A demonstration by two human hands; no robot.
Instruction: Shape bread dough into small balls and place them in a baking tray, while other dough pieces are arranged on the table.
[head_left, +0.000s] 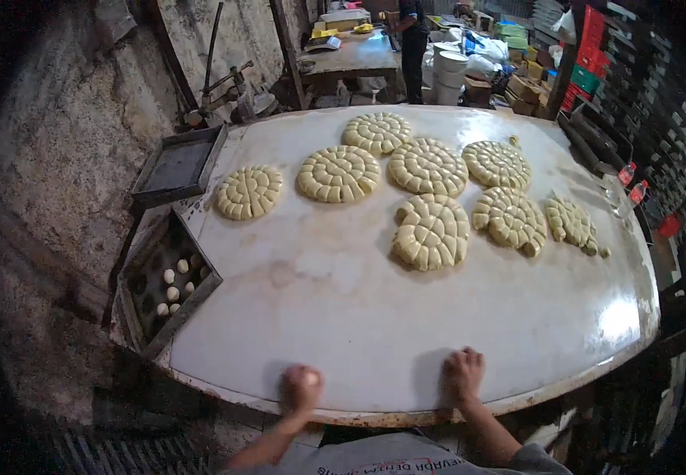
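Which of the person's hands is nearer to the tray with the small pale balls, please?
Left. The left hand is to the tray's right and closer to the person's body; the right hand is much farther right.

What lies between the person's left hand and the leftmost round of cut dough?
The head view shows only pale, brown-stained tabletop between the left hand and that dough round.

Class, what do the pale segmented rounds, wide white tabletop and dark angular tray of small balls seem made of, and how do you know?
Pale segmented rounds: probably soft dough with a slight sheen; the cut pieces bulge.
Wide white tabletop: hard and smooth, perhaps stone or laminate; it reflects bright light.
Dark angular tray of small pale balls: likely dull metal, given its thin straight walls.
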